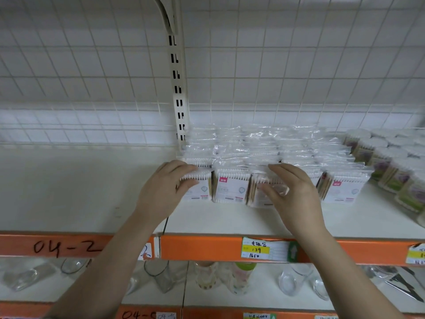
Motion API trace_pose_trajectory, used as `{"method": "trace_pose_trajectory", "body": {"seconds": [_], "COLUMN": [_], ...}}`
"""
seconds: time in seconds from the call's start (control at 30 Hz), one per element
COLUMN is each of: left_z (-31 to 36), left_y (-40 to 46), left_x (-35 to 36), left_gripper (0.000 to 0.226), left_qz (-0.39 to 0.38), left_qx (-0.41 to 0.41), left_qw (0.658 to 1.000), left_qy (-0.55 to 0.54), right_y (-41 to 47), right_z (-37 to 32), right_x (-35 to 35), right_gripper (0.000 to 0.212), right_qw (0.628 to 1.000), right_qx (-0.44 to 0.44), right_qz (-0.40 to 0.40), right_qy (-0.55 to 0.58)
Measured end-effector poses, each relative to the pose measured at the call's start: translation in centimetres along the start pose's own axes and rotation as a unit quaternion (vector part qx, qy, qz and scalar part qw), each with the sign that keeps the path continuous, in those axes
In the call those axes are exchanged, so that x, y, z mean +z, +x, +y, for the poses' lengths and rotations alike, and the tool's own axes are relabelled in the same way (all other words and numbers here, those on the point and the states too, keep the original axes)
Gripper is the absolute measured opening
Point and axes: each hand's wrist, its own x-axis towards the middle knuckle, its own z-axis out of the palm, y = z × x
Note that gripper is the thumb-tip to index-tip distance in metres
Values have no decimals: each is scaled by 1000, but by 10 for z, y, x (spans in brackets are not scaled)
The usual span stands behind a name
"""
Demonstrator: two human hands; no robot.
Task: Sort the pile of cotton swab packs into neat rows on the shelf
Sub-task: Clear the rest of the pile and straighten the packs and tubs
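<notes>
Both hands up on white shelf (230,222): left hand (164,192), fingers curled, gripped leftmost front cotton swab pack (200,186); right hand (296,192), fingers spread, pinched third pack (259,192). Wrapped rows (264,146) stacked behind, toward 12 o'clock; round tubs (395,166) at 2.

The left hand (164,192) covers most of the front of the leftmost pack (199,188), and the right hand (293,192) hides part of a blurred pack (257,194). Print on the packs is unreadable. The jars (391,171) are cut off at the right edge.
</notes>
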Motion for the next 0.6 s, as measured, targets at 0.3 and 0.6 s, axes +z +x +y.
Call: {"method": "trace_pose_trajectory", "body": {"seconds": [0.3, 0.6], "left_z": [1, 5], "left_y": [17, 10], "left_x": [-4, 0], "left_gripper": [21, 43], "left_qz": [-27, 19], "left_qx": [-95, -119], "left_qw": [989, 990], "left_qy": [-114, -70], "right_y": [9, -4], "right_z": [7, 8], "right_x": [-4, -13], "right_gripper": [33, 39], "right_qw": [994, 999], "right_qx": [-28, -5], "right_qz": [-101, -10], "right_qy": [-18, 36]}}
